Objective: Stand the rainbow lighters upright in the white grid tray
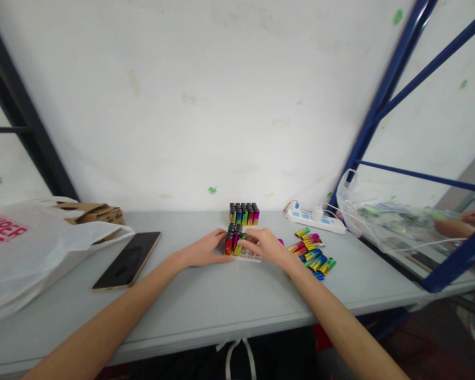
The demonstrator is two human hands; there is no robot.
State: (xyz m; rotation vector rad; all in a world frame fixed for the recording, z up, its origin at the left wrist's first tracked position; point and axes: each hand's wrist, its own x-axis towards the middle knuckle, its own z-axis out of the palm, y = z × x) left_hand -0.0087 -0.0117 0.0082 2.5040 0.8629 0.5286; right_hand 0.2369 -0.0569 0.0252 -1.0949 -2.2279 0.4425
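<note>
A pale tray (248, 258) holds upright coloured lighters (229, 245) in its left part; empty slots show in its right part. My left hand (206, 248) rests at the tray's left side, thumb and fingers apart around the lighters' edge. My right hand (266, 245) reaches over the tray, its fingertips closed on a yellow-green lighter (238, 247) that leans a little. Behind the tray stands a block of upright lighters (244, 215) in rows. To the right, loose lighters (312, 252) lie in a pile on the grey table (206, 301).
A phone (127, 260) and a white plastic bag (35, 248) with brown cardboard (103, 215) are at the left. Behind the pile is a power strip (316, 218). Right, beyond a blue frame (364, 137), are a clear bag (396, 221) and another person's hand (459, 228).
</note>
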